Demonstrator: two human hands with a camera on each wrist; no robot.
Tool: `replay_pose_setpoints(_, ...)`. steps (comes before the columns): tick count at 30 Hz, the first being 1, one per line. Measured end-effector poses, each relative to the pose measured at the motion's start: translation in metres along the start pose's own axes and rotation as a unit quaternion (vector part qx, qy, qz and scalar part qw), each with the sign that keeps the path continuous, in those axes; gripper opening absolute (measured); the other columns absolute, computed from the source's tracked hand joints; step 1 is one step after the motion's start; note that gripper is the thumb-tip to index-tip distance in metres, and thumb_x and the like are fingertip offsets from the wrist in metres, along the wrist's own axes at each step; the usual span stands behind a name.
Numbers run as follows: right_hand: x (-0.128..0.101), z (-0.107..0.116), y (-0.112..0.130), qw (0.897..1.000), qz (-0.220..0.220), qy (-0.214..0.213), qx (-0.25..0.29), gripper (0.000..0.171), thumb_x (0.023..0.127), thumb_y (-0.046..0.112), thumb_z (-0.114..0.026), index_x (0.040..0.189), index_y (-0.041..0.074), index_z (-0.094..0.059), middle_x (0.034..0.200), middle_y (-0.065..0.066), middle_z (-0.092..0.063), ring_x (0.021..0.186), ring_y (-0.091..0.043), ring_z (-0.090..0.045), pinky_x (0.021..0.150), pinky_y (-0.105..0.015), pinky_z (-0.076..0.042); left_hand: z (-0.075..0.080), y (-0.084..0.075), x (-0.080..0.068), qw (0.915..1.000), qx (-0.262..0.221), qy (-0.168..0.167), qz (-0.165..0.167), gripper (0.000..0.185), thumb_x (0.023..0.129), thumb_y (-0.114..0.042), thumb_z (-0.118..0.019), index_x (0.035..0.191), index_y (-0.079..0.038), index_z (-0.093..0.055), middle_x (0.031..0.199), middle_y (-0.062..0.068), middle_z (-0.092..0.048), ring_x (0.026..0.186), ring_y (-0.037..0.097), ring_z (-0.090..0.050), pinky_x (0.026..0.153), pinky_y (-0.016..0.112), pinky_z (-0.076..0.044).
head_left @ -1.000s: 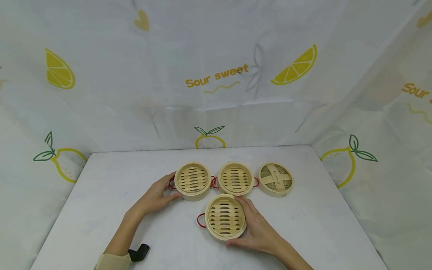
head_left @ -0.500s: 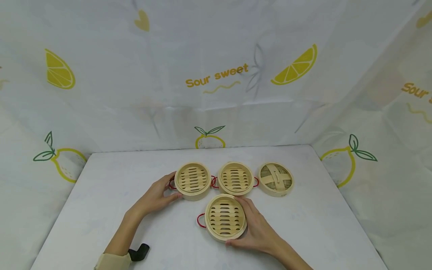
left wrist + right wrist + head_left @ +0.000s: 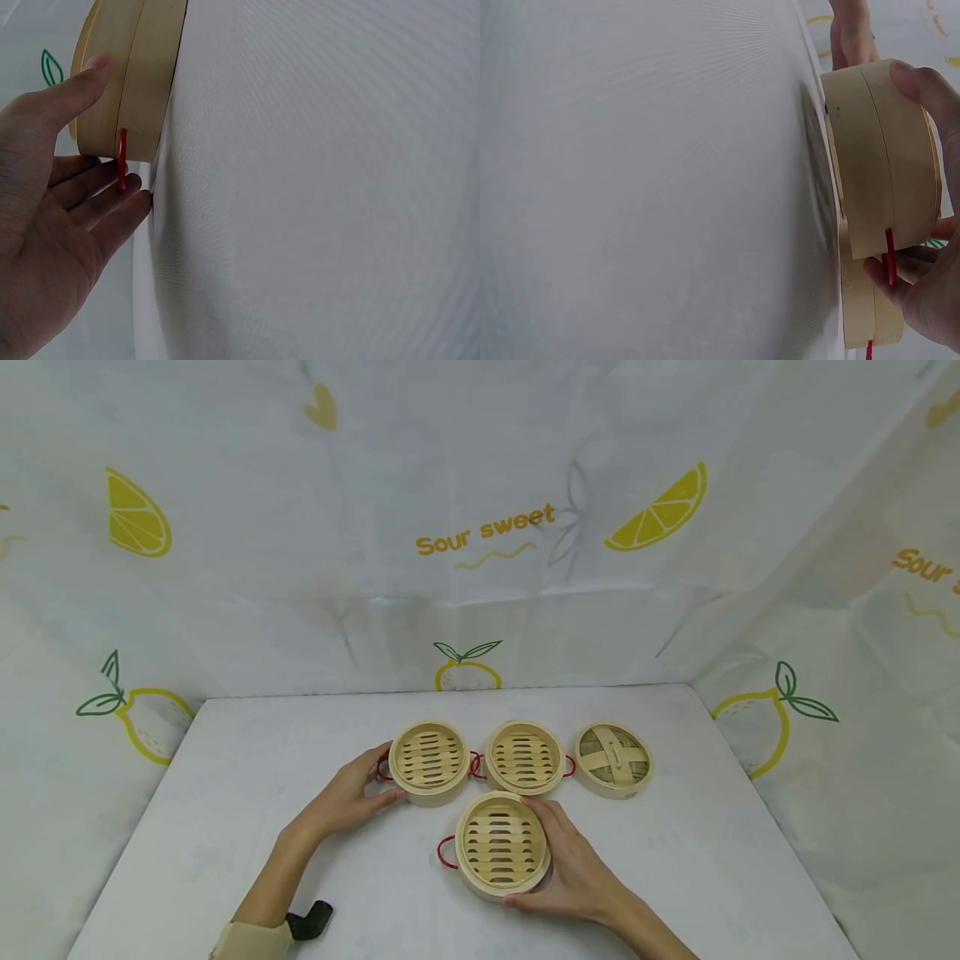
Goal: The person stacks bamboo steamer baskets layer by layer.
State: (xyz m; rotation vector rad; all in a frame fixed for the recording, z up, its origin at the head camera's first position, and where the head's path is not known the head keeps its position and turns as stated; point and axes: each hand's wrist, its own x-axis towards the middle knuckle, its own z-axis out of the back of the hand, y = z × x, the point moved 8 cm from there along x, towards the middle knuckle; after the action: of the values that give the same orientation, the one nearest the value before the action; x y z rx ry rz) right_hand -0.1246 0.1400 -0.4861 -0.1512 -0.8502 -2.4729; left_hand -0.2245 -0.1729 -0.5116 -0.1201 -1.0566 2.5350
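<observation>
My left hand (image 3: 351, 793) holds the left bamboo steamer basket (image 3: 429, 760) of the back row. In the left wrist view, the thumb lies on its wall (image 3: 127, 82) and the fingers reach around a red handle (image 3: 123, 159). My right hand (image 3: 573, 870) grips a front bamboo steamer basket (image 3: 501, 843), thumb on the near side and fingers on the far right. Its slatted inside faces up and bears nothing. The right wrist view has its wall (image 3: 877, 165) close above or on the table; which, I cannot tell.
A third steamer basket (image 3: 524, 760) stands in the back row, its red handle meeting the left basket's. Right of it lies a woven bamboo lid (image 3: 613, 762). A black object (image 3: 311, 921) sits by the left wrist. White lemon-print cloth (image 3: 480, 610) rises behind the table.
The front basket and my right hand have shifted very slightly, with a little more of the basket's near wall showing. My left hand stays in place.
</observation>
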Motion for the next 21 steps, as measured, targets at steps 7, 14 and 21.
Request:
replay_pose_setpoints(7, 0.003, 0.006, 0.005, 1.0, 0.004, -0.002, -0.002, 0.122, 0.064, 0.077, -0.094, 0.158, 0.016, -0.045, 0.15, 0.003, -0.054, 0.133, -0.013, -0.061, 0.111, -0.047, -0.063, 0.0, 0.001, 0.0, 1.0, 0.002, 0.0, 0.003, 0.09, 0.095, -0.034, -0.087, 0.163, 0.002, -0.041, 0.162, 0.022, -0.056, 0.151, 0.042, -0.055, 0.118, 0.059, -0.056)
replay_pose_setpoints(14, 0.01, 0.016, 0.013, 1.0, 0.012, -0.002, 0.005, 0.123, 0.063, 0.075, -0.096, 0.159, 0.017, -0.044, 0.152, 0.004, -0.052, 0.137, -0.014, -0.06, 0.114, -0.049, -0.061, 0.0, 0.002, -0.001, 1.0, 0.004, 0.002, 0.006, 0.09, 0.095, -0.034, -0.086, 0.163, 0.003, -0.041, 0.162, 0.023, -0.055, 0.151, 0.042, -0.055, 0.118, 0.058, -0.056)
replay_pose_setpoints(21, 0.018, 0.024, 0.015, 1.0, 0.016, -0.006, 0.008, 0.123, 0.061, 0.069, -0.1, 0.158, 0.017, -0.044, 0.153, 0.004, -0.052, 0.138, -0.015, -0.06, 0.114, -0.05, -0.06, -0.001, 0.002, 0.0, 0.9999, 0.004, 0.005, 0.009, 0.09, 0.095, -0.033, -0.086, 0.163, 0.004, -0.04, 0.164, 0.023, -0.053, 0.152, 0.042, -0.053, 0.118, 0.058, -0.055)
